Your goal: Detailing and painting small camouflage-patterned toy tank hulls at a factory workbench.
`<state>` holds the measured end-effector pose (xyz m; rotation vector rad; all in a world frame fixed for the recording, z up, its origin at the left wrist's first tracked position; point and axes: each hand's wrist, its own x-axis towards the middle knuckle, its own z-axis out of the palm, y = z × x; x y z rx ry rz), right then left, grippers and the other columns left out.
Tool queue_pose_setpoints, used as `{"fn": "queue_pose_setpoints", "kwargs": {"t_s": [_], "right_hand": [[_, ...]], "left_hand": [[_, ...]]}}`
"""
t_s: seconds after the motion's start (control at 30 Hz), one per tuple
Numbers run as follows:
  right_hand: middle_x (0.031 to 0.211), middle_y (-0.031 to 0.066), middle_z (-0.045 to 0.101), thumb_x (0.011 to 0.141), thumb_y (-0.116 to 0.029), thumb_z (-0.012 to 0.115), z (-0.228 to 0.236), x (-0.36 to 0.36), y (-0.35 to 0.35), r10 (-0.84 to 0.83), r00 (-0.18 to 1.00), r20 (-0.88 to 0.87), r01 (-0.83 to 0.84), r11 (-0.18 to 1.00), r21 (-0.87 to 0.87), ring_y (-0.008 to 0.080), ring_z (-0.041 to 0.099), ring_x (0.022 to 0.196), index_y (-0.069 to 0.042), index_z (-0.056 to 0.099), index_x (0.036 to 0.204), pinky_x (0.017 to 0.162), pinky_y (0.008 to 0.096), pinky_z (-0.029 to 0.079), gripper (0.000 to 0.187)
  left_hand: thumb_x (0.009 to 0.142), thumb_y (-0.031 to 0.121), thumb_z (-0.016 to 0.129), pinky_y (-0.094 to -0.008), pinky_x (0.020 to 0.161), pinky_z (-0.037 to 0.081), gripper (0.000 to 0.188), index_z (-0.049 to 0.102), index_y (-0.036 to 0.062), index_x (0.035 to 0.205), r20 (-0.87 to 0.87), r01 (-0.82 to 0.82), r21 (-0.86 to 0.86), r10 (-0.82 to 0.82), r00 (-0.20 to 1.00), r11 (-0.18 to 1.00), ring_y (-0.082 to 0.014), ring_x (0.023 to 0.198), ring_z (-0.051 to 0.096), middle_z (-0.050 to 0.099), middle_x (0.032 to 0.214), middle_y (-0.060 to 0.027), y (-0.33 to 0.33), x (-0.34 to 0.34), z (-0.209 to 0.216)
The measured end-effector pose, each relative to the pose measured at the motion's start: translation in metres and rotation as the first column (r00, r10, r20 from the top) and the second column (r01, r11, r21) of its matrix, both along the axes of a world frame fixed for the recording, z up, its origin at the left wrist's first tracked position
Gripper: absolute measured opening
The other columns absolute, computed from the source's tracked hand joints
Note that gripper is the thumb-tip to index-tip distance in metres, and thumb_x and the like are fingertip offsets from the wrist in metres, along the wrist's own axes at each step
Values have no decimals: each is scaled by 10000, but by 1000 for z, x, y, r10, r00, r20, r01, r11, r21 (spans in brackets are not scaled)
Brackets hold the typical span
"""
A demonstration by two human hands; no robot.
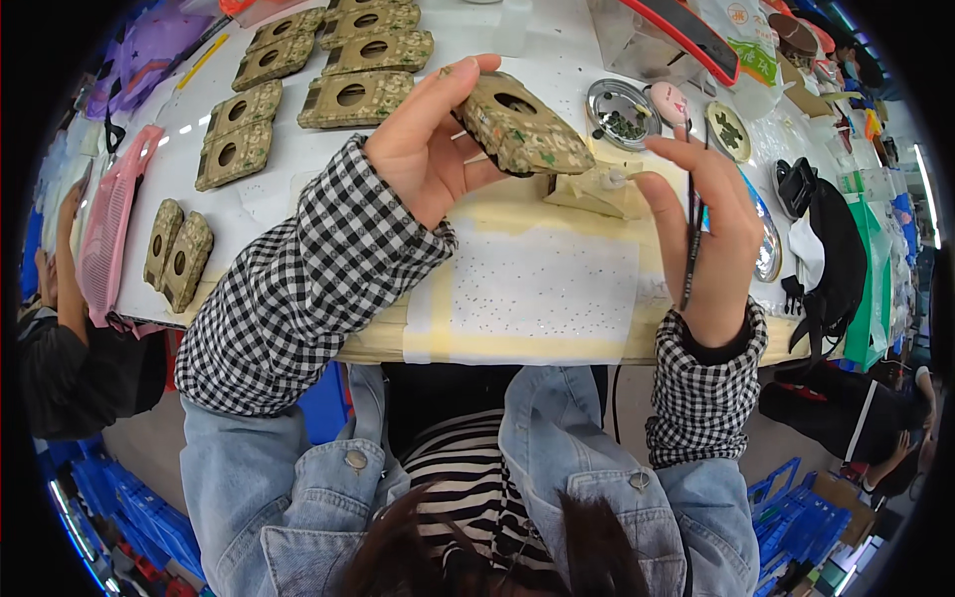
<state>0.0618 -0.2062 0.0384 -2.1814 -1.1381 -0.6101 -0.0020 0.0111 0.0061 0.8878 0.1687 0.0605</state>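
Observation:
My left hand holds up a khaki patterned case with a round hole in it, tilted above the white-covered table. My right hand grips a thin dark stick-like tool, fingers pointing toward a pale lump of material lying on the table just under the case. Both sleeves are black-and-white check under a denim jacket.
Several more khaki cases lie in rows at the back left. A round metal dish of small beads, a pink egg-shaped item and a black bag sit at the right. Another person is at the left edge.

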Motion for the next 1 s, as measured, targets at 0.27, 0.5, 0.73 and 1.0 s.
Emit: {"fn": "queue_pose_setpoints", "kwargs": {"t_s": [0.27,0.5,0.73,1.0], "right_hand": [[1041,189,586,871,-561,407,3,-33,-28,180,873,-453,-55,960,275,235,561,1010,67,413,1205,924,345,377,711],[906,128,638,727,2,691,-17,-62,-37,253,722,-644,-162,967,197,213,613,849,33,592,1005,771,290,465,297],[848,117,639,753,-24,678,-32,-71,-15,328,586,-741,-132,941,312,178,600,762,23,622,889,696,259,462,155],[735,76,603,773,-40,670,-48,-71,-4,324,627,-709,-160,943,290,161,561,642,11,625,808,591,250,443,77]], "left_hand": [[865,340,568,-401,840,525,309,577,94,1052,32,9,-71,-6,999,997,-188,963,575,582,992,-57,3,0,-4],[905,276,519,-393,844,517,303,528,40,1094,-124,-29,-239,-1,992,970,-235,963,602,609,1029,-110,1,0,8],[906,274,516,-391,834,525,293,538,36,1075,-116,-35,-236,7,993,971,-230,945,609,615,1009,-108,2,1,7],[903,278,520,-388,829,526,299,536,36,1078,-97,-15,-239,-9,995,971,-227,941,609,613,1010,-108,4,0,6]]}}
